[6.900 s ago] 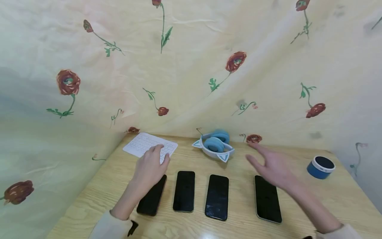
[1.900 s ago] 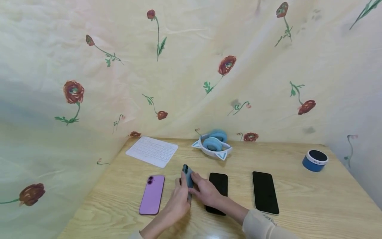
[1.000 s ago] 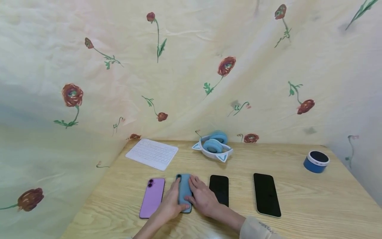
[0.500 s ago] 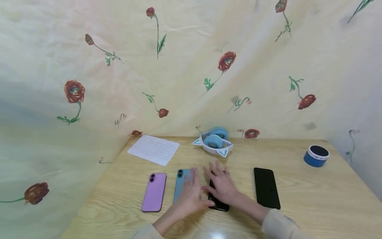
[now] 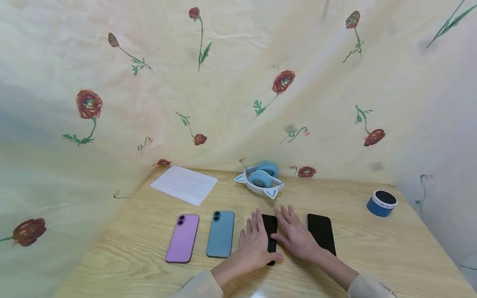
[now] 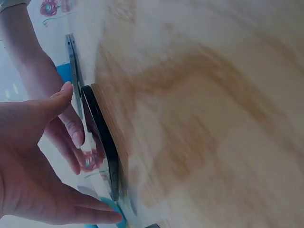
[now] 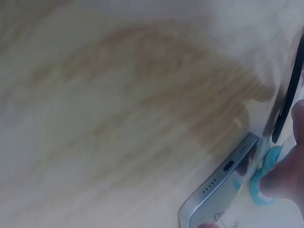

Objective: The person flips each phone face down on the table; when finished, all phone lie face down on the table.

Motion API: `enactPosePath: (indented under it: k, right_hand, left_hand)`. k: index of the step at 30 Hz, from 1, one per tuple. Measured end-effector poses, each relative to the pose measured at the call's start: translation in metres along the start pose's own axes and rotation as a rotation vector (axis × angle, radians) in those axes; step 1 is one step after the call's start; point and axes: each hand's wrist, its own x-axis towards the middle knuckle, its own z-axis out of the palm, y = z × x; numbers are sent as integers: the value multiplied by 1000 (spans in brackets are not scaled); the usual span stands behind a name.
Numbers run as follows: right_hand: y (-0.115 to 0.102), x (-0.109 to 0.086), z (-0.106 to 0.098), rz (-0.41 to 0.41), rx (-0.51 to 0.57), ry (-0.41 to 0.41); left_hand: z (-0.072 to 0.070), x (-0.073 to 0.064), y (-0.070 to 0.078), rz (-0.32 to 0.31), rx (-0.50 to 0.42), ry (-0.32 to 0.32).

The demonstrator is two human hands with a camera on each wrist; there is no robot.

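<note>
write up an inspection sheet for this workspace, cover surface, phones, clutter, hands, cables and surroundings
Surface: wood-grain table, with a bright reflection at the near edge
Job's things: purple phone and blue phone, both back up; black-screened phone between the hands and another screen-up phone to its right
Clutter: white keyboard, cat-ear headphones and blue-and-white cylinder, all behind the phone row
Hands: left hand and right hand either side of the black-screened phone, fingers mostly straight; pressure can't be judged
Cables: nothing seen
Surroundings: flower-printed cloth behind the table and at its sides
</note>
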Motion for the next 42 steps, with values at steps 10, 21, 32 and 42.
enactPosePath:
  k: [10,21,32,42]
  right_hand:
    - [0,0,3,28,4,-50]
    - [2,0,2,74,57,-115]
    - [6,0,3,35,159,-132]
    - [10,-2,1,92,275,-127]
  left_hand:
    - [8,2,-1,-24,-56,-68]
    - [3,6,11,-23,99,-78]
    - [0,11,19,-11,252,-105]
    - [2,10,22,-38,43,-74]
